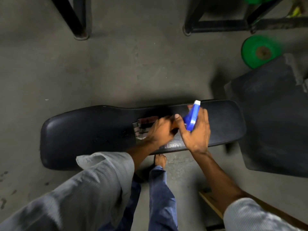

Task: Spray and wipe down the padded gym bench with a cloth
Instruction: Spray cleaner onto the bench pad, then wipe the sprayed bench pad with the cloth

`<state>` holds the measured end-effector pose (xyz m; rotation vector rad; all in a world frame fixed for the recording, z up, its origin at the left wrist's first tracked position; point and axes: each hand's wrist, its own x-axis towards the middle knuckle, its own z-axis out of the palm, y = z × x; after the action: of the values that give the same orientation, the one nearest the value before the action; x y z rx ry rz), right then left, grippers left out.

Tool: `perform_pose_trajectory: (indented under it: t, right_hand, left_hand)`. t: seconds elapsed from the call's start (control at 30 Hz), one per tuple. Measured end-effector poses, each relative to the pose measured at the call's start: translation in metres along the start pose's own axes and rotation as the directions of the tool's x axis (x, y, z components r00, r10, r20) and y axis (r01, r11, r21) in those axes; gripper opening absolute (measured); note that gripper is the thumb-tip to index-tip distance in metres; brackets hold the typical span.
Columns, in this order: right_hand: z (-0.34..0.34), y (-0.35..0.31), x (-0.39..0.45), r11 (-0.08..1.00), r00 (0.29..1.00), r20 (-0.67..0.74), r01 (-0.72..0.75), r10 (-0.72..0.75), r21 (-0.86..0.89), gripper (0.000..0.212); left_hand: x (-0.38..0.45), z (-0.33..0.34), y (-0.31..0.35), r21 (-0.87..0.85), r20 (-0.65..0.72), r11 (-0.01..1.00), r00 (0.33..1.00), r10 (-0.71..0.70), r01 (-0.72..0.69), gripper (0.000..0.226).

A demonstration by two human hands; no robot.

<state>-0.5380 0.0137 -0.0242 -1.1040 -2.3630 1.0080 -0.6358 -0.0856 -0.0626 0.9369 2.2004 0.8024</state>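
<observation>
Grey concrete floor (116, 64) all around, black frame legs (78, 19) at the far side, a green weight plate (256, 50) far right beyond a second dark pad (275, 117). Long black padded tabletop (86, 130) lying crosswise, directly under both grips, glossy and wet-looking beneath the wrists. Grey sleeves (100, 177) and blue trousers (160, 197) on the near side, one bare foot (160, 160) just below the tabletop's near edge. Right hand (195, 132) — grip clamped round a blue spray bottle (191, 117), white nozzle tip pointing away, bottle held just above the tabletop. Left hand (160, 130) blurred, touching the right — fingers bent down on a striped cloth (143, 129), pressing it flat on the tabletop, cloth sticking out to the left of that grip.
</observation>
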Motion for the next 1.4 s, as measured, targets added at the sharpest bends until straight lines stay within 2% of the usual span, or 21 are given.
perform_pose_trajectory:
  t: [0.13,0.2,0.53,0.7,0.87,0.97,1.1,1.17,1.23,1.33,1.4]
  right_hand:
    - [-0.003,0.033,0.004,0.993,0.993,0.111,-0.039,0.027,0.111,0.056]
    - [-0.003,0.044,0.004,0.992,0.988,0.144,-0.069,0.054,0.102,0.055]
    - [0.003,0.060,0.005,0.979,0.972,0.176,-0.174,0.154,0.103,0.046]
    - [0.014,0.060,-0.001,0.976,0.964,0.179,-0.210,0.198,0.053,0.043]
    - [0.023,0.065,-0.019,0.941,0.922,0.202,-0.339,0.332,0.001,0.040]
    - [0.033,0.066,-0.032,0.916,0.893,0.212,-0.401,0.396,-0.020,0.030]
    - [0.054,0.063,-0.048,0.906,0.876,0.241,-0.420,0.418,-0.045,0.018]
    - [0.068,0.058,-0.056,0.918,0.878,0.275,-0.392,0.392,-0.057,0.015]
    - [0.085,0.052,-0.063,0.950,0.896,0.317,-0.301,0.311,-0.082,0.015]
    - [0.117,0.046,-0.073,0.987,0.920,0.388,0.004,0.060,-0.162,0.018]
    - [0.140,0.046,-0.076,0.951,0.897,0.426,0.224,-0.117,-0.212,0.027]
  left_hand:
    - [0.020,0.010,-0.008,0.041,0.009,0.998,0.999,-0.040,0.039,0.059]
    - [0.025,0.015,-0.011,0.045,0.002,0.997,0.998,-0.061,0.061,0.064]
    - [0.032,0.025,-0.015,0.081,-0.068,0.992,0.994,-0.086,0.092,0.045]
    - [0.027,0.027,-0.020,0.054,-0.057,0.993,0.993,-0.106,0.109,0.056]
    - [0.014,0.026,-0.033,0.061,-0.039,0.983,0.984,-0.173,0.175,0.065]
    - [0.000,0.024,-0.046,0.053,-0.006,0.976,0.977,-0.213,0.213,0.069]
    - [-0.023,0.024,-0.068,0.077,-0.060,0.972,0.975,-0.216,0.220,0.065]
    - [-0.036,0.022,-0.080,0.089,-0.115,0.972,0.971,-0.209,0.219,0.055]
    - [-0.049,0.019,-0.095,0.087,-0.193,0.972,0.961,-0.200,0.220,0.044]
    - [-0.069,0.014,-0.122,0.167,-0.298,0.951,0.932,-0.205,0.262,0.029]
    - [-0.086,0.015,-0.144,0.225,-0.379,0.929,0.904,-0.196,0.295,0.037]
